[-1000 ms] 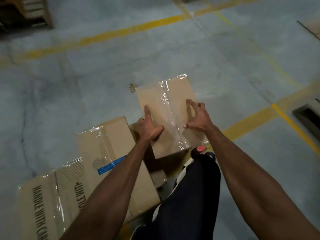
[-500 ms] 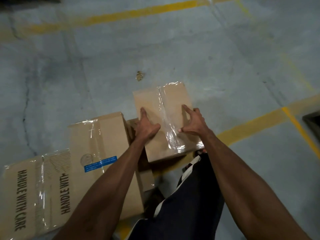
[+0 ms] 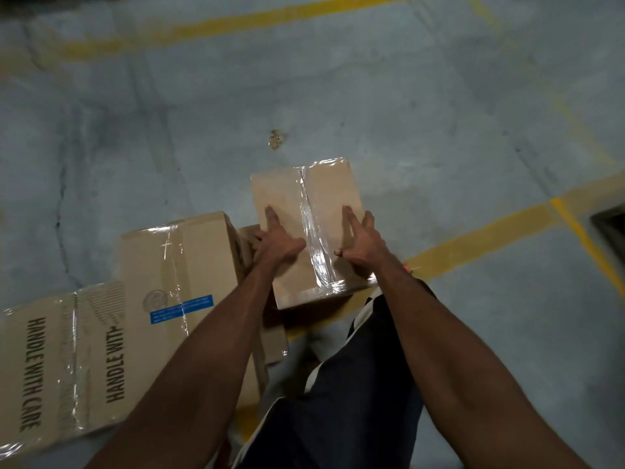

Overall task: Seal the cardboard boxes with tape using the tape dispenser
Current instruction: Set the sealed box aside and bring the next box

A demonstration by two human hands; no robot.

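Two hands lie on top of the small cardboard box (image 3: 324, 204), which serves as the landmark for everything else: the left hand (image 3: 275, 243) rests on its left half with the forefinger stretched straight along the lid and the other fingers reaching over the left edge, and the right hand (image 3: 363, 245) rests on its right half with fingers spread flat and the thumb pointing inward; neither hand curls round anything, both simply press on the cardboard. Between the hands a strip of clear tape (image 3: 316, 245) runs along the box's middle seam from far edge to near edge, glossy and a little wrinkled toward the near end. Left of this box, just beside it, lies a larger taped box (image 3: 176, 265) with a blue label (image 3: 181, 309), and further left another carton (image 3: 44, 360) printed with dark lettering. Beyond the small box's far edge a crumpled scrap (image 3: 275, 139) sits on the grey floor (image 3: 422, 113), and yellow floor lines (image 3: 480, 231) pass to its right. A small red object (image 3: 407, 267) peeks out beside the right wrist, too hidden to identify
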